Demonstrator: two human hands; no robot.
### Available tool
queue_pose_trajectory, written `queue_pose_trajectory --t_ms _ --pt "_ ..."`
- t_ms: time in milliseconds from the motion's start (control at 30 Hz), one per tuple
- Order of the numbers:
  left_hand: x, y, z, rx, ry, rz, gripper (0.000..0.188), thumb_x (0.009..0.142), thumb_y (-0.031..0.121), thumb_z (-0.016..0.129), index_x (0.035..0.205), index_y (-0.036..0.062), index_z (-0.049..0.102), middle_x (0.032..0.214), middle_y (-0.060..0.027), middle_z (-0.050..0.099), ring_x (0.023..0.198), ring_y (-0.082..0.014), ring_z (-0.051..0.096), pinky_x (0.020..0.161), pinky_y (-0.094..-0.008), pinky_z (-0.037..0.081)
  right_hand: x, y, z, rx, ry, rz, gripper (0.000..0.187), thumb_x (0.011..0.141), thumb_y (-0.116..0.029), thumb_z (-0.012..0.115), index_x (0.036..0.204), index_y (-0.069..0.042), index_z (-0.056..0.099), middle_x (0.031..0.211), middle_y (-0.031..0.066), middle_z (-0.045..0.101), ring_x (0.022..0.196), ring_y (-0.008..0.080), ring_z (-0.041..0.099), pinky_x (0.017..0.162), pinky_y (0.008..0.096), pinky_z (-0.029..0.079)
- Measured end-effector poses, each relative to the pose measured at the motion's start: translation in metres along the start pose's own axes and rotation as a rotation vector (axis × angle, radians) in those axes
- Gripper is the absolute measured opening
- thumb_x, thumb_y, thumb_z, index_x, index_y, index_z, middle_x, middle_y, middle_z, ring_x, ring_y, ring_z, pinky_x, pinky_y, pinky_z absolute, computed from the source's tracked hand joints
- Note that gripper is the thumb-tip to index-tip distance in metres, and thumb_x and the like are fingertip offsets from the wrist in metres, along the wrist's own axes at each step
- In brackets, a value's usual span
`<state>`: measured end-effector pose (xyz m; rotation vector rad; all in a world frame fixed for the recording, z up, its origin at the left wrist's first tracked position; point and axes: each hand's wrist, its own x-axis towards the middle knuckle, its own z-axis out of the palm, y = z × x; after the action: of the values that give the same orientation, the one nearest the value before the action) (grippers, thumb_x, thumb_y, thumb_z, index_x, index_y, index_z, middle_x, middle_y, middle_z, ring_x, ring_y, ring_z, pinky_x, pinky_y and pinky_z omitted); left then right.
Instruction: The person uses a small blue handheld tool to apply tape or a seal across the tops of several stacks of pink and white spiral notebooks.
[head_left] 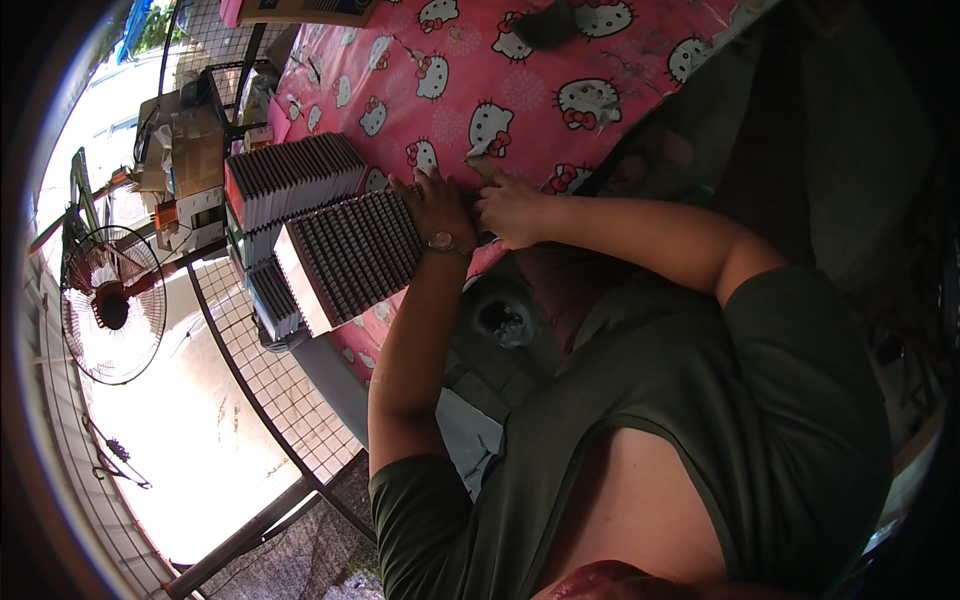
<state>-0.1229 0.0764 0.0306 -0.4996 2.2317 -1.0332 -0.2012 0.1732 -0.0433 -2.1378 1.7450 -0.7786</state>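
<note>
A row of spiral-bound notebooks [350,245] stands packed together on the pink table, black coils showing along the top and a pale cover at the left end. My left hand [440,210], with a watch on the wrist, rests against the right end of that row, its fingers spread. Just right of it, near the table edge, my right hand [508,212] is closed with its fingers bent. What it grips, if anything, I cannot make out; a small greyish patch shows by its fingertips.
More stacked notebooks [295,170] stand behind and left of the row. The pink table cover [440,120] has a cartoon cat print and worn spots. A dark object [547,27] lies at the far side. Left are a fan [112,303], a cardboard box [190,150] and wire mesh [260,330].
</note>
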Motion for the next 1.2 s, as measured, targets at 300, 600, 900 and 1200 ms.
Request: queue_pose_trajectory --t_ms 300,600,900,1200 --pt "0.001 -0.008 -0.007 -0.141 0.137 0.124 0.052 0.088 0.039 0.050 0.129 0.0086 0.059 0.143 -0.0141 0.048 0.140 -0.0322 0.035 0.111 -0.0724 0.002 0.061 0.020 0.002 0.145 -0.606 -0.016 0.032 0.078 -0.036 0.065 0.088 -0.007 0.075 0.093 0.0140 0.071 0.094 0.0338 0.068 0.085 0.0462 0.051" --pt "-0.004 -0.008 0.012 -0.150 0.167 0.100 0.048 0.090 0.038 0.045 0.119 0.0052 0.064 0.138 -0.0162 0.053 0.138 -0.0345 0.038 0.113 -0.0711 0.003 -0.001 -0.003 -0.020 0.149 -0.174 0.177 0.044 0.074 -0.045 0.068 0.100 -0.009 0.073 0.115 0.0112 0.063 0.116 0.0308 0.054 0.098 0.0482 0.040" --pt "-0.004 -0.008 0.012 -0.092 0.135 0.098 0.049 0.092 0.040 0.044 0.123 0.0064 0.062 0.141 -0.0153 0.051 0.139 -0.0339 0.037 0.112 -0.0719 0.004 0.004 -0.003 -0.014 0.164 -0.202 0.193 0.043 0.072 -0.044 0.071 0.100 -0.013 0.075 0.109 0.0111 0.067 0.116 0.0294 0.056 0.098 0.0491 0.041" --pt "-0.016 -0.017 -0.006 -0.181 -0.006 0.110 0.051 0.090 0.034 0.048 0.132 0.0050 0.054 0.144 -0.0160 0.046 0.141 -0.0323 0.034 0.113 -0.0690 0.004 0.006 -0.006 -0.026 0.232 -0.251 0.185 0.039 0.074 -0.036 0.070 0.104 -0.010 0.072 0.110 0.0109 0.065 0.118 0.0292 0.054 0.098 0.0494 0.040"
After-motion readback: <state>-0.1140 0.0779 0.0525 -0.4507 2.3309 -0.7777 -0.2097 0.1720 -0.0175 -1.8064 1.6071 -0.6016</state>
